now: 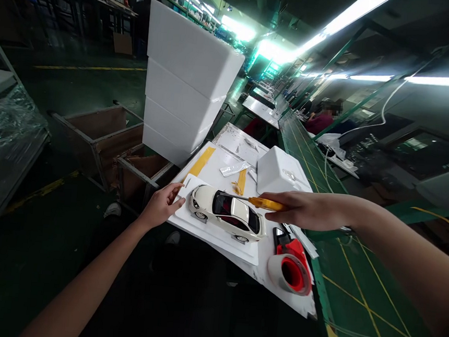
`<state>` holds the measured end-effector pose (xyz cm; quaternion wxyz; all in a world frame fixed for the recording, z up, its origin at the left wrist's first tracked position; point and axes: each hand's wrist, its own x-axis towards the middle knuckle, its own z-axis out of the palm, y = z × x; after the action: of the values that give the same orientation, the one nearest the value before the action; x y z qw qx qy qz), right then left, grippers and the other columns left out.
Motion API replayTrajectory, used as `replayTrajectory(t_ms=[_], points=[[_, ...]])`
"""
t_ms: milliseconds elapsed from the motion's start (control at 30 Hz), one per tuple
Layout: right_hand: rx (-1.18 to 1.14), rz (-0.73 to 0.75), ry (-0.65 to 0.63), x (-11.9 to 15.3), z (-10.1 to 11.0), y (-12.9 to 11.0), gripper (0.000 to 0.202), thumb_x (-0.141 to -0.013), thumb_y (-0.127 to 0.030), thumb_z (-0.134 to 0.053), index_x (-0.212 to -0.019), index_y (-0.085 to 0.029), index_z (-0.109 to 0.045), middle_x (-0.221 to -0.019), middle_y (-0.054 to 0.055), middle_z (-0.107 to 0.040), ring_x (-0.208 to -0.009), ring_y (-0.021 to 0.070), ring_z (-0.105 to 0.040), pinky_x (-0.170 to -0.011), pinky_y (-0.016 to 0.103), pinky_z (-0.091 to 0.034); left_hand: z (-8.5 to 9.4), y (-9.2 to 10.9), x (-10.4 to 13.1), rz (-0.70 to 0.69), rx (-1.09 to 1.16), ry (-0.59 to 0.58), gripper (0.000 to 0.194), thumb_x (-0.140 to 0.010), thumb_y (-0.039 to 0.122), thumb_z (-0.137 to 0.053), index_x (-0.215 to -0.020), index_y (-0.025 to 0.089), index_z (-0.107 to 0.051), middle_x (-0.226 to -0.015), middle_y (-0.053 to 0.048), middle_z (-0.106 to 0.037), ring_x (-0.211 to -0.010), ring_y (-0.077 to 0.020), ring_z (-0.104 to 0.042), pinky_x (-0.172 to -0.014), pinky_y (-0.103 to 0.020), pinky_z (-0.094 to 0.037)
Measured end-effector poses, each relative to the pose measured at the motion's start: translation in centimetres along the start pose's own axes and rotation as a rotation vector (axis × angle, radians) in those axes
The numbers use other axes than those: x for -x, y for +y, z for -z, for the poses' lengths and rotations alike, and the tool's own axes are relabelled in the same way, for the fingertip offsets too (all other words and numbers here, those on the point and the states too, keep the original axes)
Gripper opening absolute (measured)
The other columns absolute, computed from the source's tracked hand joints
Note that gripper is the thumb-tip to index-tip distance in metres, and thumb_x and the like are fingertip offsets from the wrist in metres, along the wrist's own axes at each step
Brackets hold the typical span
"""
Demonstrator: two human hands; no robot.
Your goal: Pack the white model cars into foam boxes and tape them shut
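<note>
A cream-white model car (226,210) stands on a white rectangular base board (248,253), its nose toward the left. My left hand (162,205) pinches the board's left end, thumb and fingers close to the car's front. In my right hand (303,209) is a yellow-handled tool (266,203) with a thin metal shaft, which points left over the car's windscreen and roof. Whether the tip touches the car I cannot tell, nor whether it is a screwdriver or a knife.
A red tape dispenser (292,269) stands at the table's near right corner. Farther back are a white foam box (279,170) and a clear plastic bag (234,168). Tall stacked foam boxes (185,81) rise at the left beside wooden carts (98,131). A green conveyor (360,275) runs along the right.
</note>
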<state>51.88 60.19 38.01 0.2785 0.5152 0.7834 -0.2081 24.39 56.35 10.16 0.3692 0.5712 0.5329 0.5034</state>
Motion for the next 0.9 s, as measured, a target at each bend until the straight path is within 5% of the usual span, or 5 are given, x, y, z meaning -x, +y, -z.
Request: replayTrajectory(t_ms=[333,667,900], points=[[-0.049,-0.025,-0.040,0.0,0.2,-0.4,0.079,-0.080,-0.069,-0.057,-0.141,-0.019,-0.059,-0.120,0.013,-0.073,-0.106,0.0379,-0.068,-0.092,0.043,-0.052,0.0,0.4,0.0,0.011,0.001,0.001,0.051,-0.086,0.046,-0.065,-0.127,0.016,-0.064,-0.082,0.002,-0.052,-0.068,-0.0139,-0.047,-0.065,-0.027,-0.044],[-0.224,-0.128,-0.014,5.1,-1.7,5.2,0.083,-0.083,-0.069,-0.061,-0.150,-0.022,-0.053,-0.129,0.011,-0.070,-0.116,0.0387,-0.064,-0.098,0.041,-0.052,0.1,0.6,0.1,0.023,0.000,0.006,0.055,-0.084,0.050,-0.065,-0.126,0.015,-0.065,-0.080,0.002,-0.052,-0.068,-0.0151,-0.049,-0.065,-0.028,-0.044],[-0.292,-0.107,-0.048,7.2,-4.0,5.7,0.084,-0.085,-0.073,-0.057,-0.153,-0.024,-0.050,-0.141,0.009,-0.065,-0.124,0.0390,-0.063,-0.102,0.040,-0.052,0.4,0.5,0.1,0.045,-0.048,-0.007,0.057,-0.085,0.053,-0.065,-0.130,0.018,-0.064,-0.077,0.003,-0.049,-0.067,-0.0155,-0.047,-0.063,-0.028,-0.042]])
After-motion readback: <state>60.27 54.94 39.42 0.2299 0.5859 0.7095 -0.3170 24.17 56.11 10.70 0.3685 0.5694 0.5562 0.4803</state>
